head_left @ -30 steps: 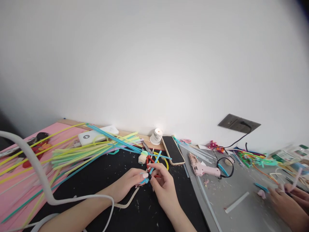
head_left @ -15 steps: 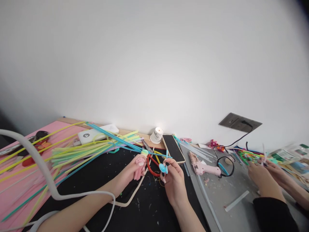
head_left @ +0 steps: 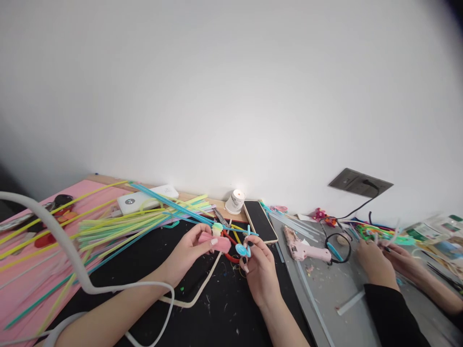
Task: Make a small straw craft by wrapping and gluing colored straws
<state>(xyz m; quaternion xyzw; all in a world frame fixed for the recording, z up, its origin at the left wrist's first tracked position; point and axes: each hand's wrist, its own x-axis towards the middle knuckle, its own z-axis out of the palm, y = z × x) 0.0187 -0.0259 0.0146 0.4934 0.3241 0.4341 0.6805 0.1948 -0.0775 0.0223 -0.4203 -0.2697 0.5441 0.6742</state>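
One pink piece point(head_left: 218, 242) left, blue coil point(head_left: 241, 250) right

Desk point(head_left: 202, 318): black mat centre, pink sheet point(head_left: 21, 284) lower left, grey mat point(head_left: 325, 299) lower right. Straws point(head_left: 126, 224) piled across pink and black, with a power bank point(head_left: 144, 198) behind them. Phone point(head_left: 259, 221) and small white cup point(head_left: 234, 201) at centre, by the wall. Glue gun point(head_left: 304, 250) on the grey mat.

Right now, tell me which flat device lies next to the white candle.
The black phone, just right of the candle; the white power bank lies farther left, partly under the straws.
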